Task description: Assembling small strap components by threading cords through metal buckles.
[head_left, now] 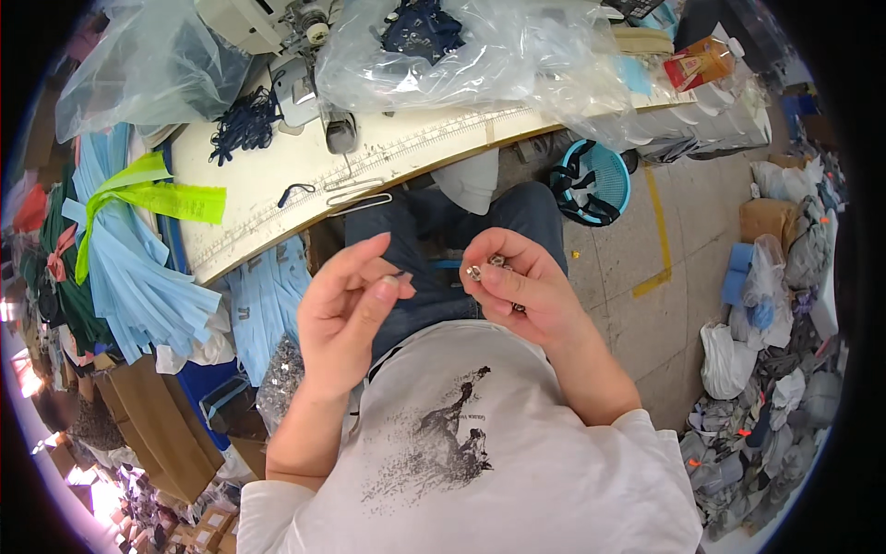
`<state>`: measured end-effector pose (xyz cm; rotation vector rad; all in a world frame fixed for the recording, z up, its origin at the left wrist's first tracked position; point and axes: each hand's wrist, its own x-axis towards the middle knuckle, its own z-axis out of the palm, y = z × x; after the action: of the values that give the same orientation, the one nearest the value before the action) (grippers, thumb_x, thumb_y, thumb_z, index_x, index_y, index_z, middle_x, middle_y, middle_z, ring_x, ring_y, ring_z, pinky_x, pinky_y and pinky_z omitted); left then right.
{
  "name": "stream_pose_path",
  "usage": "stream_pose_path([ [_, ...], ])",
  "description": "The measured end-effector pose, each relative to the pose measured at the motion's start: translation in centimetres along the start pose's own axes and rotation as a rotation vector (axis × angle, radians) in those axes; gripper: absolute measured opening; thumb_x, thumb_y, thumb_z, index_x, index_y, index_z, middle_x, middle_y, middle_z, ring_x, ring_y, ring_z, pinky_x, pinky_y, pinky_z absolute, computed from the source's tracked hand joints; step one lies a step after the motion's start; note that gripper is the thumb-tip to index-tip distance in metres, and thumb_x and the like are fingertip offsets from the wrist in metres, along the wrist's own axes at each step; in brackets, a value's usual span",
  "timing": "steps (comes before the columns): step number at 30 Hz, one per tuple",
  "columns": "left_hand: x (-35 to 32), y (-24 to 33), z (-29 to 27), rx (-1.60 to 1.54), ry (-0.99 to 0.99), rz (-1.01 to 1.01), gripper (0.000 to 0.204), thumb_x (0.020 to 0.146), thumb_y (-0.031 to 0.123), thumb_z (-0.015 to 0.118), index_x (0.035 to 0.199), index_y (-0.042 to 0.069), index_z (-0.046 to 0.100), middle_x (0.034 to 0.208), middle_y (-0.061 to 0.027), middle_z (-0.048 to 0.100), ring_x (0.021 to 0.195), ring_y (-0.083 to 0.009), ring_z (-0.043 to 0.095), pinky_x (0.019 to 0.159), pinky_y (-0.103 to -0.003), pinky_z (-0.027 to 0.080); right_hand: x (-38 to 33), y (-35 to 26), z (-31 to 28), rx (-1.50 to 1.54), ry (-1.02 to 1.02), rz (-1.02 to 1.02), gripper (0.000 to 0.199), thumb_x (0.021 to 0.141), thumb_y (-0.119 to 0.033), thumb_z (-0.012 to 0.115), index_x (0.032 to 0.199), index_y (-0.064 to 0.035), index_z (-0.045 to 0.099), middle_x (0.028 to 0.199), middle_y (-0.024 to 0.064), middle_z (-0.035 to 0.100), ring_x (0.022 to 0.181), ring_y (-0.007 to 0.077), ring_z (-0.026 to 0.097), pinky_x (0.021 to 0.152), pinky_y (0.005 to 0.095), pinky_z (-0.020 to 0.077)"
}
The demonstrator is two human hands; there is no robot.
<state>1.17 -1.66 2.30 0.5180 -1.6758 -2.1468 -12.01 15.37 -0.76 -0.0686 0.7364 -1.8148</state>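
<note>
Fingers of the right hand (535, 288) curl closed on small shiny metal pieces (474, 272), most showing beside the thumb. Near them, the left hand (340, 309) appears to pinch a tiny dark piece (402, 275), too small to identify. Handling seems partway: metal is gathered, but apart from the left fingertips. Beyond both hands' fingers, navy cords (245, 123) lie bunched on the table (397, 134), with no metal visibly joined.
</note>
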Motion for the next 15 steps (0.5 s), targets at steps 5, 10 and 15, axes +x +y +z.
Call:
stream_pose_path([
  [5, 0.0, -1.2, 0.4, -0.117, -0.092, -0.007, 0.015, 0.093, -0.006, 0.052, 0.107, -0.004, 0.056, 0.099, -0.0091, 0.059, 0.092, -0.0152, 0.062, 0.086, -0.028, 0.050, -0.5, 0.0, -0.3, -0.012, -0.001, -0.014, 0.016, 0.094, -0.008, 0.057, 0.108, -0.0027, 0.060, 0.089, 0.0046, 0.063, 0.056, 0.0020, 0.043, 0.041, 0.0171, 0.0260],
  [10, -0.1, -1.1, 1.1, -0.168, -0.136, -0.053, 0.018, 0.093, -0.007, 0.052, 0.110, -0.004, 0.057, 0.101, -0.0091, 0.060, 0.092, -0.0140, 0.062, 0.082, -0.026, 0.051, -0.7, -0.4, -0.1, 0.003, -0.043, 0.001, 0.013, 0.093, -0.007, 0.057, 0.105, -0.0023, 0.060, 0.082, 0.0022, 0.061, 0.054, 0.0014, 0.041, 0.040, 0.0175, 0.0249],
  [15, -0.6, -0.2, 2.3, -0.116, -0.065, -0.163, 0.015, 0.091, -0.004, 0.056, 0.106, -0.004, 0.058, 0.100, -0.0131, 0.060, 0.084, -0.0183, 0.063, 0.073, -0.030, 0.054, -0.7, -1.0, 0.4, -0.182, 0.023, -0.072, 0.010, 0.092, -0.008, 0.060, 0.101, -0.0028, 0.061, 0.076, 0.0000, 0.059, 0.050, 0.0005, 0.037, 0.041, 0.0178, 0.0240],
])
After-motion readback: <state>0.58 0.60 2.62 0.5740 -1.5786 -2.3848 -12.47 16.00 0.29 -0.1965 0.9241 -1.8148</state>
